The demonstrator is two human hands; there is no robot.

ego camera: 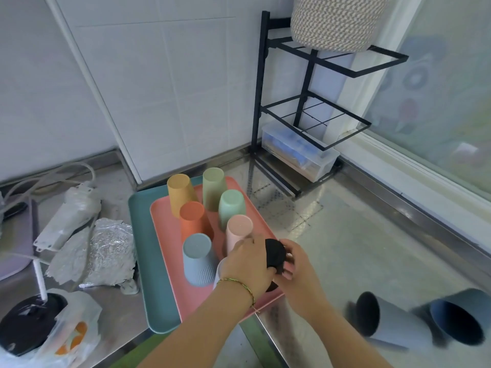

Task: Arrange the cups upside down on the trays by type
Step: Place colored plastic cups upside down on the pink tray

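A pink tray [170,235] lies stacked on a teal tray [140,235] on the steel counter. Several cups stand upside down on it: yellow [180,195], green [214,187], mint [231,208], orange [194,224], pink [237,232] and blue-grey [198,258]. Over the tray's front right corner, my left hand [247,264] and my right hand [299,272] both grip a black cup [275,254], bottom up. A pale object [218,272] peeks out under my left hand. A grey cup [385,322] and a blue cup [459,317] lie on their sides at the right.
A black wire rack [308,112] stands at the back, with a woven basket [334,22] on top and a clear plastic box [300,150] underneath. Left of the trays lie a foil bag [106,251], a power strip with cables [69,213] and a plastic bag [66,330].
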